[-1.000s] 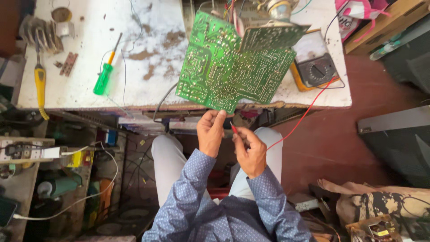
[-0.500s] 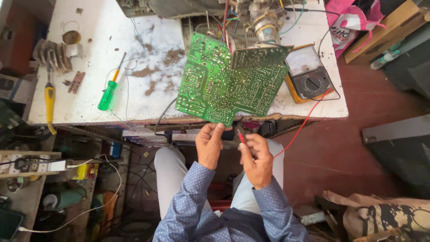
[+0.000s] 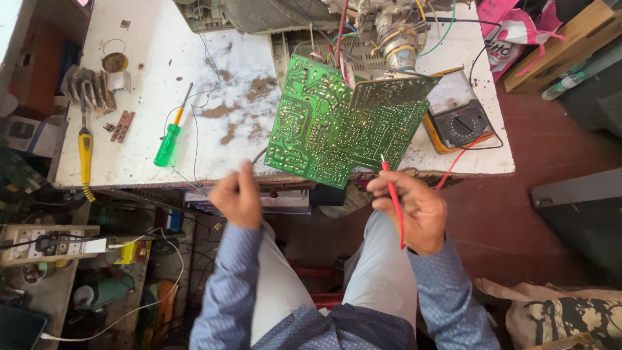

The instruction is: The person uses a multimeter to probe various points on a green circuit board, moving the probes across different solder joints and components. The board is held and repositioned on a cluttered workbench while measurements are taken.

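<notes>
White stained workbench (image 3: pixel 149 39) fills the top of the view — green circuit board (image 3: pixel 343 129) leans tilted at its front edge, propped against opened electronics (image 3: pixel 382 26), yellow multimeter (image 3: pixel 457 113) just beside it. Right hand (image 3: pixel 414 210) pinches a red test probe (image 3: pixel 393 194) with its tip at the board's lower edge; left hand (image 3: pixel 238 194) hangs loosely curled below the table edge, holding nothing visible. Green screwdriver (image 3: pixel 167 144), yellow-handled tool (image 3: pixel 85 152) and a small round tin (image 3: pixel 115 61) — contents unclear — lie further left.

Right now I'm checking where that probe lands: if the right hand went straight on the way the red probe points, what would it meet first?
Probably the green circuit board: the right hand aims the red probe at its lower edge, with its tip close; depth is unclear.
</notes>
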